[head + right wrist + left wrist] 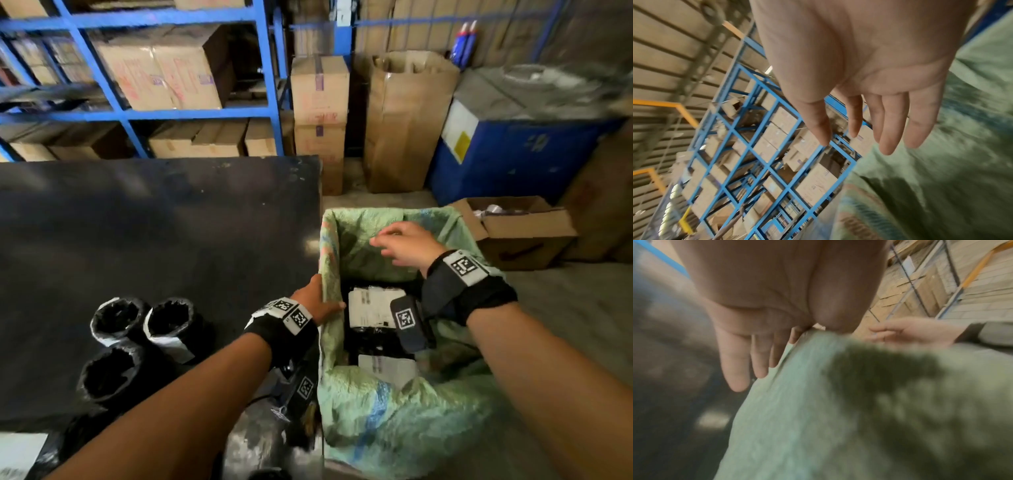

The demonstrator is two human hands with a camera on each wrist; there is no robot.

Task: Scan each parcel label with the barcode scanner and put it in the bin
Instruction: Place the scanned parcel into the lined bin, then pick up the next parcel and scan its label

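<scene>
A bin lined with a green sack (394, 421) stands against the right edge of the black table (154, 222). Inside it lie black parcels with white labels (373, 305), and another label (387, 368) shows nearer me. My left hand (315, 298) pinches the sack's left rim (797, 418), thumb inside and straight fingers (756, 356) down the outside. My right hand (404, 243) hovers over the bin's far side, fingers (888, 129) relaxed and empty. Three black rolled parcels (116, 320) (171, 322) (109, 373) stand on the table's near left. I cannot make out the scanner.
Blue shelving (267, 85) full of cardboard boxes runs behind the table. Tall cartons (404, 120) and a blue container (513, 154) stand beyond the bin. An open cardboard box (524, 229) sits on the floor to the right. A white sheet (17, 452) lies at the table's near left corner.
</scene>
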